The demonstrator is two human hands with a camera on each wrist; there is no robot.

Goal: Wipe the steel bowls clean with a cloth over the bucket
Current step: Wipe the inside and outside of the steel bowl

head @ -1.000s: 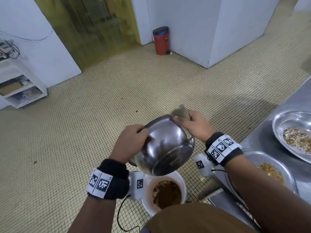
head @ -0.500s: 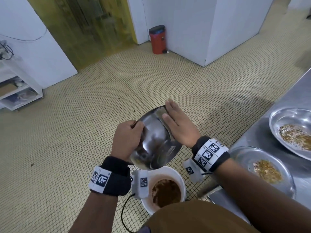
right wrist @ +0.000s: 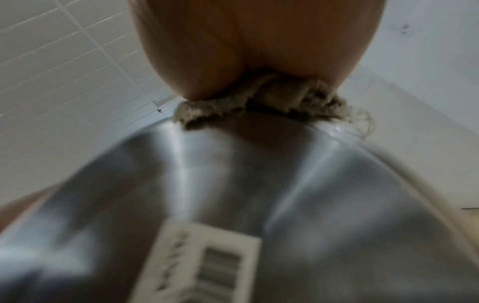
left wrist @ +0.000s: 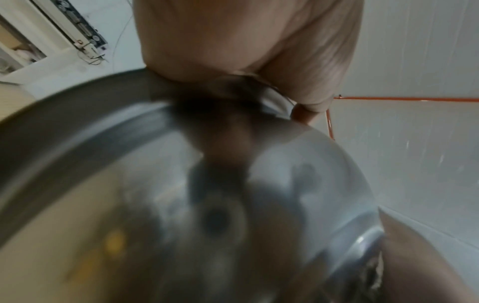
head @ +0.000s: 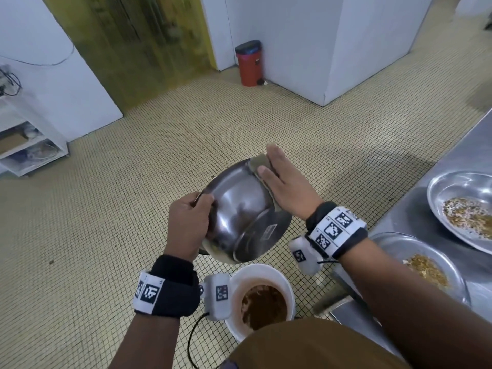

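Pressing cloth flat-palmed as before, right hand higher; left hand gripping bowl.

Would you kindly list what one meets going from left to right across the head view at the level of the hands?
Left hand gripping the rim → steel bowl, bottom up → cloth under the flat right hand → steel counter → dish of grain scraps.

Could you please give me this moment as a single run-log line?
step: wiping bowl's outside | left hand: grips bowl rim | right hand: flat, presses cloth on bowl | bucket: below bowl
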